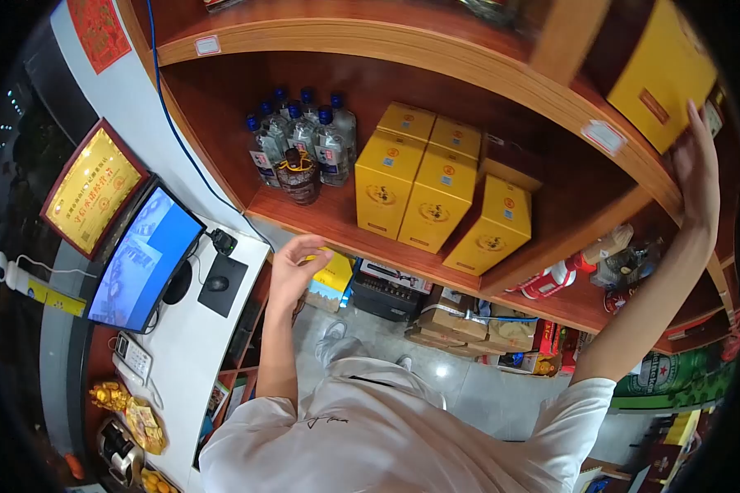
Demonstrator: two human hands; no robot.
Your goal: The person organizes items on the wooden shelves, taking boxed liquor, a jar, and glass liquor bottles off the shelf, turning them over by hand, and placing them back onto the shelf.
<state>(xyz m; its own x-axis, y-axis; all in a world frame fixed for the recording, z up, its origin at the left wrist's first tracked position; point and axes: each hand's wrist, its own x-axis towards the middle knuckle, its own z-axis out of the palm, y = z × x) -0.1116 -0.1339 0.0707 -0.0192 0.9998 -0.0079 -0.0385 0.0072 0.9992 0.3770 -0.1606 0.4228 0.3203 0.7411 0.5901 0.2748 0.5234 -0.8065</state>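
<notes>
My right hand (696, 168) is raised at the far right against a yellow box (664, 78) on the upper shelf. Its fingers stretch along the box's lower right side; the thumb is mostly hidden. My left hand (294, 269) hovers in front of the middle shelf's edge, fingers loosely bent and apart from the thumb, with nothing visible in it. Below and beside it is a yellow and blue carton (330, 283). On the middle shelf (304, 215) stand several more yellow boxes (440, 197), clear bottles with blue caps (331, 148) and a dark round bottle (298, 177).
To the left, a white desk (177, 361) carries a monitor (144, 259), a mouse (217, 283), a telephone (131, 357) and golden figurines (111, 396). A framed certificate (96, 187) stands behind. Cardboard boxes (448, 320) and a black case (384, 296) sit on the floor under the shelves.
</notes>
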